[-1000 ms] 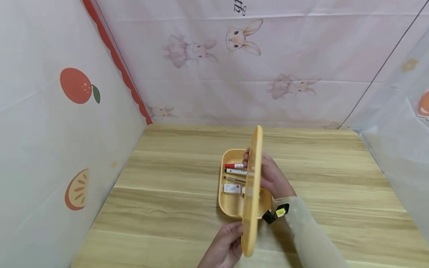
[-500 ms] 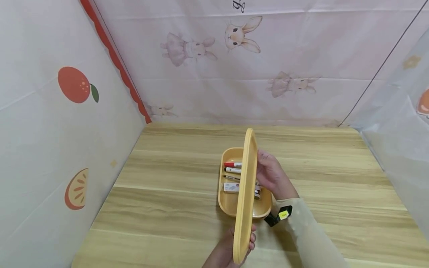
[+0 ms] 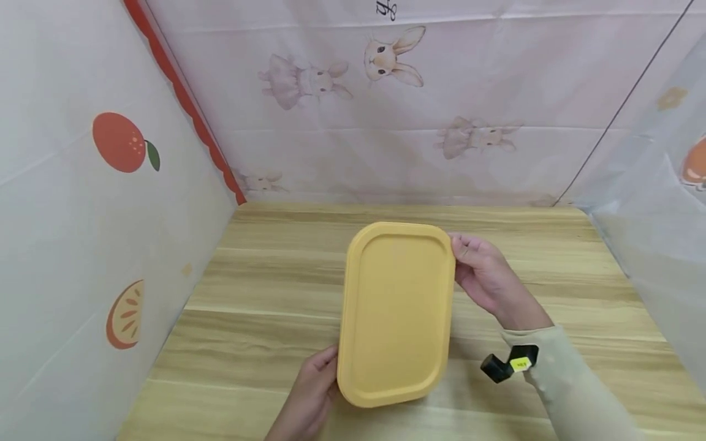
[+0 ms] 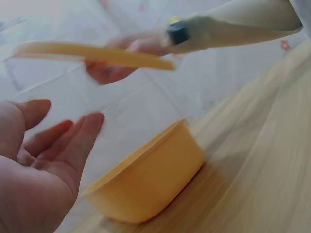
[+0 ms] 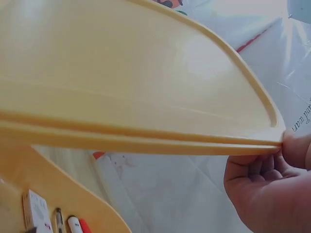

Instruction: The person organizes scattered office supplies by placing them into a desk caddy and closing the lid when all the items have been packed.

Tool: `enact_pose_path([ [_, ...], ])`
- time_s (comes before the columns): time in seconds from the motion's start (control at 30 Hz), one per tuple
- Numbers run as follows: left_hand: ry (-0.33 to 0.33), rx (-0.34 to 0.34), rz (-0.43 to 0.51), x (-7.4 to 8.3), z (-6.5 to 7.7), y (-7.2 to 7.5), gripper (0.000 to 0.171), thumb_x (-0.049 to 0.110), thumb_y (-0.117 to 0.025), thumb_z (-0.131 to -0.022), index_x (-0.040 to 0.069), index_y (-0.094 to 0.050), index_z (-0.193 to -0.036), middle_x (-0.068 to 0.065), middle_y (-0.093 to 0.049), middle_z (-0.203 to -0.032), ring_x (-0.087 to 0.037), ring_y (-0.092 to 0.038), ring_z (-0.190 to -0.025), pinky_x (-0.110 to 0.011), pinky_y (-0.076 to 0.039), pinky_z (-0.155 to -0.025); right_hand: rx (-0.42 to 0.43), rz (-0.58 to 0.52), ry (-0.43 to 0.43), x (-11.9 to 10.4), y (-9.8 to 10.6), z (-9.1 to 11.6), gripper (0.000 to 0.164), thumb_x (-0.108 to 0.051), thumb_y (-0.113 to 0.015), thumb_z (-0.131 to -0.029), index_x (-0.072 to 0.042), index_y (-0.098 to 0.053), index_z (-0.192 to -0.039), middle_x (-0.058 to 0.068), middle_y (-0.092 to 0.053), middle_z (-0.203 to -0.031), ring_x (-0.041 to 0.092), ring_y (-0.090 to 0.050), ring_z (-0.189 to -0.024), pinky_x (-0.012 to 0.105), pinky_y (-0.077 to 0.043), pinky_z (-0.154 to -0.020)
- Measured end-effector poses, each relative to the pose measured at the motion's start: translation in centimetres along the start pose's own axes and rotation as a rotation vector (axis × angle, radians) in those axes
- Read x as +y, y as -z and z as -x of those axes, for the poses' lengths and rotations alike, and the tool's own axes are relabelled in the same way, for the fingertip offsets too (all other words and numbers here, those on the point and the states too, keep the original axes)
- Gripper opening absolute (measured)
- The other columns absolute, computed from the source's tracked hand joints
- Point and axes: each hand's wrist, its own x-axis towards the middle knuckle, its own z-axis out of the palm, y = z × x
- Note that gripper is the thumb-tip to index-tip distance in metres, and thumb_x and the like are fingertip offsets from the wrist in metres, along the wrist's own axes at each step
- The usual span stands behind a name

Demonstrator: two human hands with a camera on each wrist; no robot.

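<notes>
A yellow rectangular lid (image 3: 397, 312) with rounded corners is held up above the table, its broad face toward the head camera. My right hand (image 3: 488, 275) pinches its far right corner between thumb and fingers, as the right wrist view also shows. My left hand (image 4: 48, 160) has thumb and fingers spread with nothing between them; the left wrist view shows it below and apart from the lid. The yellow box (image 4: 150, 174) stands on the table, hidden behind the lid in the head view. Inside it are a small white box (image 5: 38, 211), a pen (image 5: 59, 221), a white marker (image 5: 74, 224) and a red-capped marker (image 5: 85, 226).
The wood-grain table (image 3: 265, 294) reaches back to a pink rabbit-print cloth (image 3: 331, 141). A white fruit-print cloth (image 3: 55, 245) hangs at the left, another light cloth (image 3: 662, 202) at the right. A black wrist camera (image 3: 510, 363) sits on the right sleeve.
The lid has turned from edge-on to broad face toward the head camera, now covering the box there. My right hand moved right with its corner; my left hand moved left and let go.
</notes>
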Motion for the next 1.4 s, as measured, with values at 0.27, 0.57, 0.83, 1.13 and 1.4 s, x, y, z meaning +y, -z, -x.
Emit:
enact_pose_path([
  [0.27,-0.114,-0.097,0.102,-1.5,1.6,-0.2,0.039,0.014,-0.051,-0.106,-0.012,-0.053,-0.136,-0.004,-0.074,-0.113,-0.017,-0.072,-0.103,-0.035,-0.056,-0.095,0.175,0.082,-0.048,-0.1,1.6,2.0,0.031,-0.017,-0.043,-0.108,-0.006,-0.067,-0.093,0.000,-0.065,-0.089,0.011,-0.061,-0.079,0.022,-0.053,-0.073],
  [0.57,-0.077,0.158,-0.003,-3.5,1.0,-1.6,0.042,0.010,-0.074,-0.090,-0.016,-0.061,-0.120,-0.007,-0.070,-0.094,-0.017,-0.073,-0.086,-0.035,-0.061,-0.083,0.353,0.197,-0.162,2.7,3.4,3.1,0.026,-0.024,-0.051,-0.106,-0.009,-0.066,-0.092,-0.003,-0.065,-0.091,0.009,-0.060,-0.080,0.022,-0.054,-0.074],
  [0.83,-0.026,0.206,-0.034,-2.6,0.1,-1.5,0.039,0.013,-0.075,-0.090,-0.014,-0.062,-0.116,-0.009,-0.069,-0.093,-0.020,-0.073,-0.084,-0.034,-0.061,-0.083,0.451,0.638,-0.184,3.4,3.8,1.6,0.041,-0.039,-0.052,-0.105,-0.001,-0.060,-0.118,-0.001,-0.064,-0.096,0.014,-0.060,-0.083,0.032,-0.055,-0.080],
  [1.13,-0.023,0.159,-0.014,-0.8,-2.6,-0.3,0.037,0.016,-0.074,-0.092,-0.011,-0.061,-0.113,-0.012,-0.072,-0.095,-0.020,-0.073,-0.087,-0.032,-0.060,-0.086,0.438,0.928,-0.203,4.3,5.2,-3.7,0.040,-0.038,-0.052,-0.105,-0.003,-0.064,-0.121,0.012,-0.064,-0.096,0.020,-0.060,-0.080,0.032,-0.055,-0.071],
  [1.4,0.012,0.118,-0.048,-1.4,-4.2,0.2,0.032,0.013,-0.071,-0.094,-0.013,-0.061,-0.110,-0.011,-0.074,-0.089,-0.018,-0.075,-0.080,-0.031,-0.061,-0.081,0.405,1.151,-0.288,6.8,6.8,-4.9,0.038,-0.036,-0.049,-0.106,-0.004,-0.064,-0.122,0.014,-0.067,-0.111,0.023,-0.062,-0.091,0.034,-0.052,-0.077],
])
